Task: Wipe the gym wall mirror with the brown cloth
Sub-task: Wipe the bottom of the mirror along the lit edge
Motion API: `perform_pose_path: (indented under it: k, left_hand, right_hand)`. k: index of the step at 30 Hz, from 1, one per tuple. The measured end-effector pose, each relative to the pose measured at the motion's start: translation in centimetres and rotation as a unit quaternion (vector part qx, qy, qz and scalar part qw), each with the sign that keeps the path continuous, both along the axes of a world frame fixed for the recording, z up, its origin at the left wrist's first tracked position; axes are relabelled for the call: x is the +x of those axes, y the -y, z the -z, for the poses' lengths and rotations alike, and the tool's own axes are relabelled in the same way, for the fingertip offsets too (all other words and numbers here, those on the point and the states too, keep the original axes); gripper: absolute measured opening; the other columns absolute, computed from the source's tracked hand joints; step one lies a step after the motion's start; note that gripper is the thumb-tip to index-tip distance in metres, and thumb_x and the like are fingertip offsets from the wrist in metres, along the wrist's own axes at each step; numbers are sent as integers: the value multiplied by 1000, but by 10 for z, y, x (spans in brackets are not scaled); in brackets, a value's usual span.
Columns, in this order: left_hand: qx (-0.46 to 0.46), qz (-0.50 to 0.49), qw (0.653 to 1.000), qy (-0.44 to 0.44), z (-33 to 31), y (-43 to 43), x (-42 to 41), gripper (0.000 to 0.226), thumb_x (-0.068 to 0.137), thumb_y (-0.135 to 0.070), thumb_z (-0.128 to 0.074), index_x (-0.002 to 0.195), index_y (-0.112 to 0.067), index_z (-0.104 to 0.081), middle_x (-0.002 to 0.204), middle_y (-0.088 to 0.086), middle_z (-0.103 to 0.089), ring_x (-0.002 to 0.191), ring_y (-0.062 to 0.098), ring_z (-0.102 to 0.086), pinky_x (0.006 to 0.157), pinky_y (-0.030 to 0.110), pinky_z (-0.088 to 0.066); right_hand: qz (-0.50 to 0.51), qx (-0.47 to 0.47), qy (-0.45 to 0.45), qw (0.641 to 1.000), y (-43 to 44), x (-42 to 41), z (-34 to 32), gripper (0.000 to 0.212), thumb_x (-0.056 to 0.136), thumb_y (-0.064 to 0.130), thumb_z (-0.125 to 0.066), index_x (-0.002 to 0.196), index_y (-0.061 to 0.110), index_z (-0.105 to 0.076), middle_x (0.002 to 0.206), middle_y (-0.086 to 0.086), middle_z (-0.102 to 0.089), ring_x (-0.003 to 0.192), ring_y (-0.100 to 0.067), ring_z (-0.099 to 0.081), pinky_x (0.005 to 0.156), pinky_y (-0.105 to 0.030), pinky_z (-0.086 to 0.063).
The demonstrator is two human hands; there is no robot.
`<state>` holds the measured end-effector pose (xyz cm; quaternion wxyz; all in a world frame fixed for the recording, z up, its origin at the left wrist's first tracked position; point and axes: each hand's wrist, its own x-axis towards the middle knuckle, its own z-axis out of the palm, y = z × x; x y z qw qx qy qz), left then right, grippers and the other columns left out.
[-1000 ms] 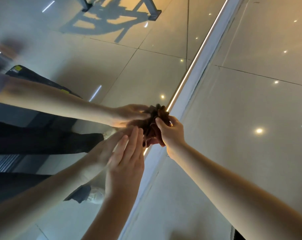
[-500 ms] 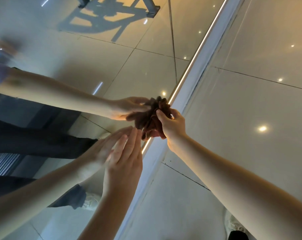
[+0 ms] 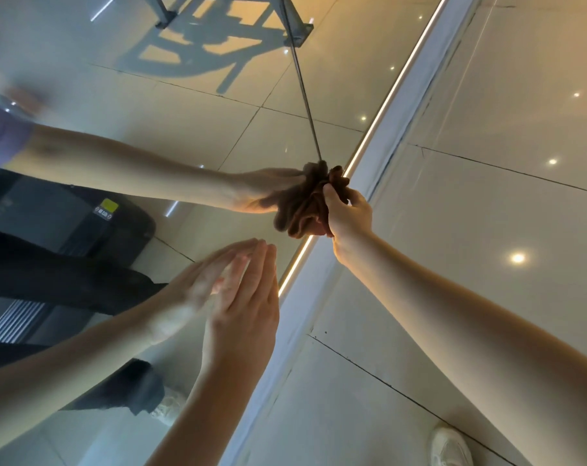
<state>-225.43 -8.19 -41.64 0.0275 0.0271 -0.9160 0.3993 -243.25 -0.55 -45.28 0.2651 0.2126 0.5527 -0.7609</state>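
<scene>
- Right hand: clenched round the brown cloth, with the thumb laid across the cloth's top folds. The forearm enters from 4 o'clock of the view.
- Brown cloth: bunched into a wad just right of the view's centre. It is pressed to the mirror close to the glass's lower edge, and its reflection joins it on the 9 o'clock side.
- Left hand: released and holding nothing, with the fingers straight and together. The fingertips point to 12 o'clock and meet their reflection at the glass. It lies at 7 o'clock of the cloth, apart from it.
- Mirror: fills the view's left half. A thin vertical seam runs down from 12 o'clock and ends at the cloth.
- Reflections in the mirror: both arms, dark trousers, a black machine with a yellow label, and a grey metal frame at 12 o'clock.
- Lower border of the mirror: a lit strip and a white ledge run side by side from 1 o'clock to 7 o'clock.
- Floor: glossy pale tiles with dark joints, on the 3 o'clock side, showing spots of reflected ceiling light.
- A white shoe stands on the floor at 5 o'clock. Its reflection shows in the glass at 7 o'clock.
</scene>
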Motion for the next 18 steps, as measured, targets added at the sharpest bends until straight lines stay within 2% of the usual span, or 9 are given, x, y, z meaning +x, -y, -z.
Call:
perform_pose_path:
  k: [2, 4, 5, 7, 9, 12, 15, 18]
  left_hand:
    - [-21, -1, 1000, -3, -3, -4, -12, 76, 93, -33, -31, 146, 17, -10, 156, 24, -32, 148, 36, -16, 123, 51, 4]
    - [-33, 7, 999, -15, -2, -6, -24, 73, 97, -30, -22, 148, 18, -3, 159, 25, -26, 150, 38, -8, 122, 52, 9]
    - [-26, 14, 999, -27, -1, -7, -31, 67, 99, -27, -20, 149, 16, -8, 158, 24, -28, 149, 38, -10, 122, 52, 9]
    - [15, 35, 998, -57, 2, -7, -48, 55, 101, -18, -13, 146, 11, -29, 153, 21, -40, 146, 35, -22, 124, 48, 4]
    - [51, 63, 993, -82, 4, -6, -64, 55, 101, -12, -10, 140, 7, -44, 148, 18, -48, 142, 32, -29, 123, 45, -3]
    - [76, 87, 988, -100, 4, -4, -86, 60, 102, -12, -3, 140, 5, -46, 147, 18, -49, 143, 31, -30, 122, 42, -7]
    - [91, 86, 986, -110, 3, -1, -98, 56, 103, -13, -7, 144, 4, -41, 150, 17, -45, 145, 29, -29, 123, 41, -7]
    - [106, 93, 985, -101, 1, -2, -101, 54, 97, -17, -22, 146, 4, -33, 151, 17, -45, 145, 28, -32, 123, 40, -6]
  right_hand:
    - [-8, -6, 10, 1000, -2, -6, 0, 30, 100, 20, -58, 128, 11, -57, 117, -9, -66, 104, -26, -66, 79, -29, -57]
    - [-14, -8, 16, 1000, -2, -13, 0, 29, 100, 19, -57, 128, 10, -56, 112, -8, -66, 102, -25, -66, 75, -27, -57]
    - [-12, -8, 16, 1000, -2, -16, -1, 29, 100, 19, -57, 128, 11, -56, 110, -7, -66, 101, -25, -66, 72, -27, -58]
    - [-5, -3, 15, 1000, 0, -23, 1, 30, 99, 19, -59, 128, 11, -57, 112, -9, -67, 102, -27, -66, 73, -31, -60]
    - [-8, 12, 14, 1000, 2, -27, 2, 31, 98, 20, -61, 128, 12, -58, 114, -10, -67, 102, -28, -68, 73, -35, -62]
    - [-21, 45, -2, 999, 2, -32, 3, 29, 97, 21, -64, 125, 16, -59, 113, -10, -69, 99, -28, -69, 80, -42, -61]
    - [-18, 56, -24, 998, 1, -44, 4, 20, 96, 19, -64, 116, 19, -61, 110, -10, -69, 96, -27, -70, 82, -45, -60]
    - [15, 47, -44, 998, 2, -59, 1, 28, 99, 18, -59, 126, 15, -60, 111, -6, -68, 101, -22, -68, 87, -39, -59]
